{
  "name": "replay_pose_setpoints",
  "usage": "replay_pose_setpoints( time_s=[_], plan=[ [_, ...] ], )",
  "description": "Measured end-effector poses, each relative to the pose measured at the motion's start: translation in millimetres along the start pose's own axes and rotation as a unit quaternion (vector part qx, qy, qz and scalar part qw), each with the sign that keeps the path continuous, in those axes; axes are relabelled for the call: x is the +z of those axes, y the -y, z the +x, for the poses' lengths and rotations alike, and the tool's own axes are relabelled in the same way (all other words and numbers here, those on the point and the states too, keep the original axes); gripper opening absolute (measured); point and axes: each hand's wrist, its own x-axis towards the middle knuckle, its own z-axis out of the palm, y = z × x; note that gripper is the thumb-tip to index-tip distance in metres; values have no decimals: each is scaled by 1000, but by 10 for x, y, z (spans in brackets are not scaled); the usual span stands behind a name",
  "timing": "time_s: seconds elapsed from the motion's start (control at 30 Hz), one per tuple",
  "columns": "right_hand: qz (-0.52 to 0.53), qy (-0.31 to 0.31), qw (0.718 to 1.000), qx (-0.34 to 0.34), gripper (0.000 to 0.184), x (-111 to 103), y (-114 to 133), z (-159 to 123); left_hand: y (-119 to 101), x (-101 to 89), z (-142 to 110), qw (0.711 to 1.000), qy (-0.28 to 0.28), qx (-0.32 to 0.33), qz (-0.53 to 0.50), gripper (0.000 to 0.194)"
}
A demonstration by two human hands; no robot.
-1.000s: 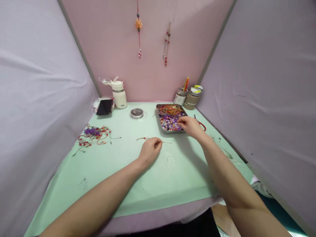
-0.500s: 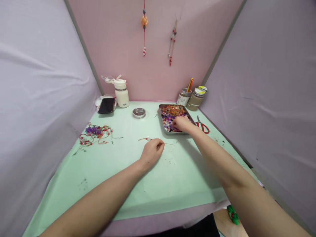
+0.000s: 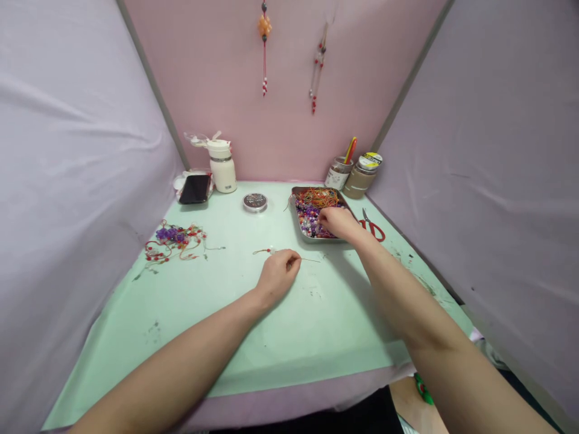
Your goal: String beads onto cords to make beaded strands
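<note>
Left hand (image 3: 279,269) rests on the green tabletop (image 3: 217,283), fingers curled and thumb pinched in on a beaded cord (image 3: 271,249); loop end and small beads show to its left, a thin tail to its right. Right hand (image 3: 338,223) is down in the metal tray (image 3: 316,240), fingers bunched among loose beads (image 3: 308,223); I cannot tell whether they grip one.

Surroundings, left to right: tangle of strung purple and red beads (image 3: 172,235); dark-screened phone (image 3: 195,189) behind it; cream bottle (image 3: 223,175), lid raised; flat round container (image 3: 255,202); orange ornament (image 3: 265,27) hanging on the pink wall; tray, orange cords (image 3: 316,197) heaped at the rear; second hanging ornament (image 3: 319,57), red beads lowest; labelled jar (image 3: 337,175) with red and yellow handles upright; lidded jar (image 3: 360,179) just beside it; red-handled scissors (image 3: 376,231) near the tray's right side.
</note>
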Motion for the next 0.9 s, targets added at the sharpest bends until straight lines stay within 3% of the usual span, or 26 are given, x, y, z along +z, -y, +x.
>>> replay_pose_setpoints(
  time_s=[0.07, 0.17, 0.23, 0.33, 0.43, 0.53, 0.7, 0.9],
  plan=[
    [33, -37, 999, 5, 25, -27, -2, -138, -3, -5, 4, 1000, -7, -6, -10, 15],
    [250, -139, 958, 7, 17, 31, 103, -421, -9, -12, 11, 999, -27, -20, -30, 13],
    [418, -143, 897, 0, 10, 134, 232, -613, -16, -17, 16, 998, -44, -26, -43, 12],
    [618, -69, 782, 31, 14, 316, 422, -810, -29, -28, 22, 997, -64, -7, -53, 11],
    [719, -18, 691, 68, 23, 429, 520, -868, -39, -40, 27, 995, -92, 29, -38, 9],
    [767, 8, 635, 90, 29, 442, 541, -862, -38, -44, 33, 993, -108, 40, -14, 7],
    [789, 22, 603, 111, 34, 406, 549, -864, -19, -29, 42, 994, -99, 27, -33, 6],
    [792, 35, 600, 110, 33, 428, 572, -875, -23, -18, 40, 993, -104, 24, -43, 7]
  ],
)
